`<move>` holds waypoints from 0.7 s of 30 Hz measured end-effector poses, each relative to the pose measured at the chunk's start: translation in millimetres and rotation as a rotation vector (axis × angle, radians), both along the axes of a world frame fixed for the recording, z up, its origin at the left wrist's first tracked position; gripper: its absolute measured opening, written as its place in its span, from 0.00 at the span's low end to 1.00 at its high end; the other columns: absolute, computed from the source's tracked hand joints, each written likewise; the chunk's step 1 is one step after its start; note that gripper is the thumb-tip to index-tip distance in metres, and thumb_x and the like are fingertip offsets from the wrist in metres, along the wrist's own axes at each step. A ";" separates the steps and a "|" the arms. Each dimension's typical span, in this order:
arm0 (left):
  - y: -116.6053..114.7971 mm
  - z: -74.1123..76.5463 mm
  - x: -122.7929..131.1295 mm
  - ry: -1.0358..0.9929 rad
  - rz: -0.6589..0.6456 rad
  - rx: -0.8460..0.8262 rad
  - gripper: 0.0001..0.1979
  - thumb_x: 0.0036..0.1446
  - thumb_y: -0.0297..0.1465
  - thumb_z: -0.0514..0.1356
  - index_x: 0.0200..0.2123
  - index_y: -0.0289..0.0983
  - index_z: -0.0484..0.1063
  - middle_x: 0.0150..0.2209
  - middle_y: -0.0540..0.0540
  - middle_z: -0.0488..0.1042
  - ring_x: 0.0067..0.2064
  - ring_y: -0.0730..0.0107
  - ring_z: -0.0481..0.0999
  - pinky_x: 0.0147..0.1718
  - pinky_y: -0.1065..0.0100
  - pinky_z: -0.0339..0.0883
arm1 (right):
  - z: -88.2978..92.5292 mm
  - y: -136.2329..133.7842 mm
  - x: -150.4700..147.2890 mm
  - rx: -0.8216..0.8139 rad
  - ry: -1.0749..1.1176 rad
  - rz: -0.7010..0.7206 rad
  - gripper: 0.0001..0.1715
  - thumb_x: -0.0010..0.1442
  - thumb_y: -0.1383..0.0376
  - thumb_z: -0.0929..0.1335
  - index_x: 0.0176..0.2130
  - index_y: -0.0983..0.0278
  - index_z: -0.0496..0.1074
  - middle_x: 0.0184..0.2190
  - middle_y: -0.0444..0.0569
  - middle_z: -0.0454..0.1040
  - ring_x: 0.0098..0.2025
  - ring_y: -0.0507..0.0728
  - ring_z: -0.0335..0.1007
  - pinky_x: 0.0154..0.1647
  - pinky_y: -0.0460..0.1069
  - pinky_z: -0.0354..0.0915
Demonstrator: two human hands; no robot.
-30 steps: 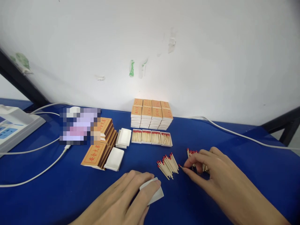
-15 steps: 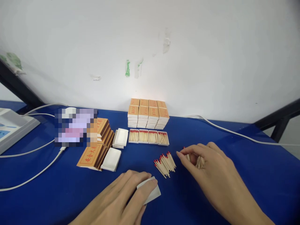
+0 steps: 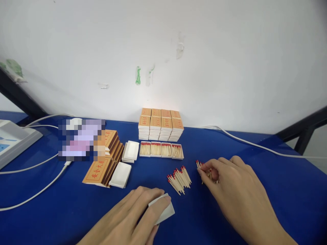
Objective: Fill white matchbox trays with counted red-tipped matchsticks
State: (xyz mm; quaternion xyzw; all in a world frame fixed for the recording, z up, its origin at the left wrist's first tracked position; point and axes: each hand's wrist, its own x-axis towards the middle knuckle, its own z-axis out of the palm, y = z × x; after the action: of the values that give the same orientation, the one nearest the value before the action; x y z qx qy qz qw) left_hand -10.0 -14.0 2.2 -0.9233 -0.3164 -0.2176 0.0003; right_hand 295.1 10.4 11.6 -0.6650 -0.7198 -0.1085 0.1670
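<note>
My left hand [image 3: 138,212] rests on the blue table, fingers curled round a small white matchbox tray [image 3: 165,211]. My right hand [image 3: 231,178] is to the right, fingers pinched over a small bunch of red-tipped matches [image 3: 201,167] lying on the cloth. Between the hands lies a loose pile of matches [image 3: 178,178]. Further back stands a row of filled trays [image 3: 161,150], and behind it a stack of orange matchboxes [image 3: 159,125].
Orange sleeves [image 3: 102,166] and empty white trays [image 3: 120,170] lie at the left, with more white trays [image 3: 130,151] behind. A blurred patch, white cables [image 3: 33,194] and a white power strip [image 3: 12,141] sit further left. A white wall rises behind the table.
My right hand has shifted slightly over its matches and closed its fingers on them. My left hand keeps its grip on the white tray.
</note>
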 end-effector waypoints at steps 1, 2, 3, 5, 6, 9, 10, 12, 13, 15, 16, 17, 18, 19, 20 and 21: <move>-0.2 -0.5 -0.1 0.002 0.002 0.003 0.26 0.73 0.19 0.53 0.69 0.37 0.70 0.63 0.42 0.83 0.59 0.59 0.88 0.63 0.57 0.82 | -0.2 0.4 -0.3 0.000 0.006 -0.002 0.23 0.77 0.55 0.63 0.33 0.56 0.78 0.28 0.53 0.76 0.36 0.67 0.65 0.38 0.59 0.55; -0.4 -0.8 0.0 0.001 0.001 0.008 0.25 0.73 0.19 0.53 0.69 0.37 0.71 0.63 0.42 0.83 0.59 0.58 0.88 0.62 0.57 0.82 | -0.4 0.8 -0.5 0.003 0.010 -0.005 0.22 0.76 0.55 0.63 0.33 0.56 0.79 0.29 0.53 0.77 0.36 0.68 0.65 0.38 0.59 0.56; -0.6 -0.9 0.5 -0.004 -0.002 0.018 0.25 0.73 0.19 0.53 0.69 0.36 0.71 0.62 0.42 0.83 0.59 0.58 0.88 0.62 0.57 0.82 | -0.6 1.3 -0.8 0.009 0.015 -0.008 0.21 0.76 0.55 0.64 0.34 0.57 0.79 0.29 0.53 0.77 0.37 0.68 0.66 0.38 0.60 0.56; -0.9 -0.1 1.7 -0.010 -0.006 0.023 0.25 0.73 0.18 0.52 0.68 0.36 0.71 0.62 0.41 0.84 0.59 0.58 0.88 0.63 0.57 0.81 | -0.8 2.2 -1.7 0.016 0.030 -0.011 0.19 0.75 0.55 0.65 0.36 0.57 0.81 0.30 0.53 0.79 0.38 0.69 0.66 0.39 0.60 0.57; -0.9 0.7 2.2 -0.013 -0.008 0.020 0.25 0.73 0.18 0.52 0.68 0.36 0.72 0.62 0.41 0.84 0.60 0.58 0.88 0.64 0.57 0.81 | -0.7 2.6 -2.6 0.012 0.039 -0.012 0.18 0.74 0.56 0.66 0.36 0.57 0.81 0.30 0.53 0.79 0.38 0.69 0.66 0.39 0.60 0.57; -0.6 3.9 2.1 -0.023 -0.012 0.011 0.25 0.72 0.17 0.51 0.67 0.35 0.72 0.61 0.41 0.84 0.59 0.59 0.88 0.63 0.57 0.81 | 0.3 3.4 -6.7 -0.030 0.080 -0.019 0.16 0.73 0.59 0.68 0.34 0.56 0.81 0.28 0.50 0.77 0.36 0.67 0.66 0.39 0.60 0.58; -0.4 4.6 1.5 -0.024 -0.014 0.009 0.25 0.72 0.17 0.51 0.67 0.35 0.72 0.61 0.41 0.84 0.59 0.59 0.88 0.63 0.57 0.81 | 0.8 3.5 -8.5 -0.052 0.099 -0.022 0.15 0.72 0.59 0.69 0.33 0.56 0.81 0.27 0.50 0.76 0.36 0.66 0.66 0.38 0.59 0.58; 0.3 4.2 0.3 -0.015 -0.010 0.004 0.25 0.72 0.18 0.52 0.67 0.36 0.72 0.61 0.41 0.84 0.58 0.58 0.89 0.60 0.58 0.83 | 1.8 3.5 -12.2 -0.092 0.138 -0.028 0.15 0.71 0.60 0.71 0.32 0.56 0.81 0.26 0.48 0.75 0.36 0.65 0.67 0.38 0.59 0.59; 0.7 2.9 0.1 -0.017 -0.013 0.009 0.26 0.72 0.18 0.52 0.68 0.36 0.72 0.61 0.41 0.84 0.57 0.58 0.89 0.60 0.58 0.83 | 2.4 3.5 -13.9 -0.108 0.156 -0.034 0.15 0.71 0.60 0.71 0.31 0.55 0.81 0.26 0.48 0.75 0.36 0.65 0.67 0.37 0.59 0.59; 1.5 -1.9 0.7 -0.017 -0.021 0.015 0.26 0.72 0.18 0.53 0.68 0.36 0.71 0.61 0.42 0.84 0.58 0.57 0.89 0.60 0.58 0.83 | 3.7 3.3 -16.6 -0.142 0.194 -0.043 0.15 0.71 0.59 0.72 0.31 0.55 0.81 0.26 0.48 0.75 0.36 0.65 0.68 0.36 0.58 0.60; 1.9 -4.8 1.4 -0.032 -0.024 0.028 0.26 0.72 0.18 0.52 0.68 0.36 0.72 0.61 0.41 0.84 0.58 0.57 0.89 0.60 0.58 0.83 | 4.5 3.3 -17.4 -0.162 0.215 -0.041 0.15 0.71 0.57 0.72 0.31 0.55 0.81 0.26 0.48 0.75 0.36 0.65 0.68 0.36 0.58 0.61; 2.2 -7.5 2.3 -0.047 -0.024 0.034 0.26 0.72 0.18 0.52 0.69 0.36 0.71 0.61 0.41 0.84 0.58 0.57 0.88 0.60 0.57 0.83 | 5.5 3.3 -17.6 -0.184 0.237 -0.035 0.16 0.71 0.55 0.72 0.31 0.54 0.81 0.26 0.48 0.75 0.36 0.65 0.69 0.35 0.58 0.61; 2.4 -9.7 3.0 -0.086 -0.018 0.058 0.26 0.72 0.18 0.51 0.68 0.35 0.72 0.60 0.40 0.84 0.57 0.56 0.89 0.59 0.57 0.84 | 6.6 3.5 -17.2 -0.204 0.258 -0.028 0.18 0.72 0.53 0.72 0.30 0.54 0.81 0.26 0.48 0.75 0.36 0.65 0.69 0.35 0.58 0.62; 2.6 -10.9 3.5 -0.095 -0.012 0.054 0.27 0.72 0.18 0.50 0.68 0.35 0.72 0.61 0.40 0.84 0.57 0.56 0.89 0.59 0.56 0.83 | 7.6 3.7 -16.2 -0.212 0.274 -0.019 0.20 0.72 0.51 0.71 0.30 0.54 0.81 0.26 0.48 0.75 0.36 0.65 0.69 0.35 0.58 0.62; 2.8 -11.1 3.6 -0.113 -0.014 0.061 0.27 0.71 0.18 0.50 0.68 0.35 0.72 0.60 0.40 0.84 0.57 0.56 0.89 0.59 0.56 0.84 | 8.5 4.1 -14.6 -0.203 0.285 -0.016 0.21 0.72 0.49 0.71 0.30 0.54 0.81 0.26 0.48 0.75 0.36 0.65 0.69 0.36 0.58 0.62; 2.9 -10.3 3.4 -0.099 -0.012 0.058 0.26 0.71 0.18 0.51 0.68 0.34 0.72 0.60 0.39 0.84 0.57 0.55 0.89 0.58 0.56 0.84 | 9.0 4.7 -12.4 -0.176 0.288 -0.020 0.21 0.73 0.48 0.70 0.31 0.54 0.81 0.26 0.48 0.75 0.36 0.65 0.68 0.37 0.59 0.62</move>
State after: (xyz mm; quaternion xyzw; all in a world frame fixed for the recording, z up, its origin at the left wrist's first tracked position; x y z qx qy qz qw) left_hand -6.6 -11.1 -8.1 -0.9129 -0.3040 -0.2723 0.0100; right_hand 282.7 15.1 20.6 -0.6930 -0.6883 0.0499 0.2085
